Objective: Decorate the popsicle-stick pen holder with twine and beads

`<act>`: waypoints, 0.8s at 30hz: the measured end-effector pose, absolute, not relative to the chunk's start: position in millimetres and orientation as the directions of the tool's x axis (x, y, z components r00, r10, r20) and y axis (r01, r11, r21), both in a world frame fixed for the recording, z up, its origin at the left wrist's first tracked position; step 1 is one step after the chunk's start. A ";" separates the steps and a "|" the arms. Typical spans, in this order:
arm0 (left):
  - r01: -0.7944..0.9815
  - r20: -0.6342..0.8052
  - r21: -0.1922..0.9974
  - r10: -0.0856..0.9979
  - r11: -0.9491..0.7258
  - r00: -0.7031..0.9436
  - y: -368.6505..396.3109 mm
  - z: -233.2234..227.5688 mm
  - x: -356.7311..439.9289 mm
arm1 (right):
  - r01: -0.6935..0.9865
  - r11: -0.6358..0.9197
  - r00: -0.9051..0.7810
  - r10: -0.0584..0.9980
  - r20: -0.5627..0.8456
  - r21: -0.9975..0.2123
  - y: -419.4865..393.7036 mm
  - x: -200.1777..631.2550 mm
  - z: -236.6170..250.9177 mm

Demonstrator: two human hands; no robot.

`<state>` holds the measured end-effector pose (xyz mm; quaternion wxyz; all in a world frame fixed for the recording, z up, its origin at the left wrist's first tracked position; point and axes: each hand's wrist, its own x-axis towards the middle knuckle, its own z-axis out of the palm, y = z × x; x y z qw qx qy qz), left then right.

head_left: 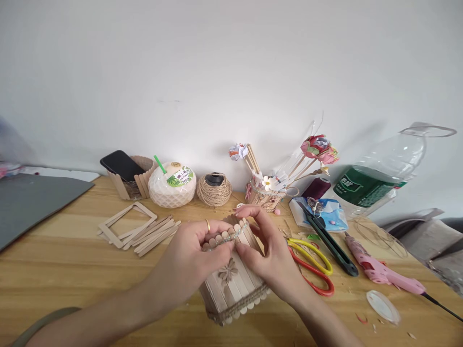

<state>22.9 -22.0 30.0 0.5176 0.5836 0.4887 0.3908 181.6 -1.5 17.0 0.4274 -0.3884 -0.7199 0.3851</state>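
Observation:
A small box made of popsicle sticks (238,285) is tilted between my two hands over the table's front middle. Its sides bear a flower shape cut from stick pieces (227,271), a twine band near the lower end and a thin bluish-silver trim (237,233) near the upper, scalloped rim. My left hand (202,250), with a gold ring, wraps the left side, thumb pressed on the trim. My right hand (262,243) grips the right side, its thumb close to the left thumb and its fingers over the rim. The box's inside is hidden.
Loose sticks (159,236) and a stick frame (115,236) lie at left. Behind stand a coconut with a straw (172,188), a twine ball (214,190) and a flower holder (265,196). At right are scissors (314,258), a cutter (331,243), a pink glue gun (383,270) and a bottle (376,178).

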 end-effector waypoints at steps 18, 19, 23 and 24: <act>0.057 -0.043 0.998 0.963 0.029 0.265 -22.6 33.4 24.2 | 0.150 0.313 -0.348 0.905 0.246 -0.938 -3.3 185.1 15.8; 0.065 -0.046 0.997 0.965 0.030 0.258 -22.9 33.7 24.4 | 0.152 0.312 -0.348 0.905 0.244 -0.938 -3.3 184.7 15.8; 0.090 -0.057 0.995 0.967 0.035 0.250 -23.6 34.7 25.1 | 0.165 0.345 -0.341 0.899 0.275 -0.924 -2.6 182.8 15.4; 0.096 -0.059 0.995 0.967 0.036 0.249 -23.6 34.7 25.1 | 0.172 0.359 -0.339 0.896 0.288 -0.917 -2.3 182.4 15.3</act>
